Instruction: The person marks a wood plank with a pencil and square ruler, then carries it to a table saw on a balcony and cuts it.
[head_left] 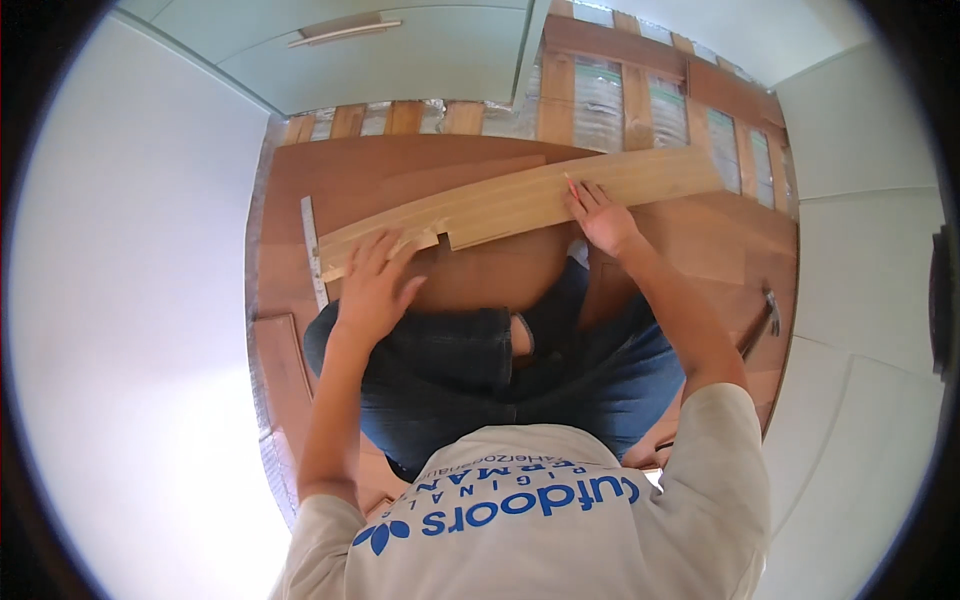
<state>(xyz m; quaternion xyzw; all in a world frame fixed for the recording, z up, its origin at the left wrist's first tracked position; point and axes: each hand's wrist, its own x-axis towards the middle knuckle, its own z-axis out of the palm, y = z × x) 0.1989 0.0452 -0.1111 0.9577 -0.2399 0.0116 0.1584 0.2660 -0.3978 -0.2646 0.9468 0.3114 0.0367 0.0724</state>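
A long pale wooden board point(520, 203) lies slantwise across the floor in front of my crossed legs. It has a small notch in its near edge, left of the middle. My left hand point(372, 290) is open, its fingers spread over the near edge of the board's left end. My right hand point(604, 218) rests at the board right of its middle, with a red pencil point(572, 186) between the fingers. Beside the board's left end lies a metal ruler point(312, 245), partly hidden near the board.
Reddish-brown floor planks point(400, 160) lie under me. Beyond them, wooden battens point(637, 105) show with silvery sheeting between. A hammer point(770, 313) lies at the right. A pale cabinet with a drawer handle point(345, 32) stands at the far left, and white walls border both sides.
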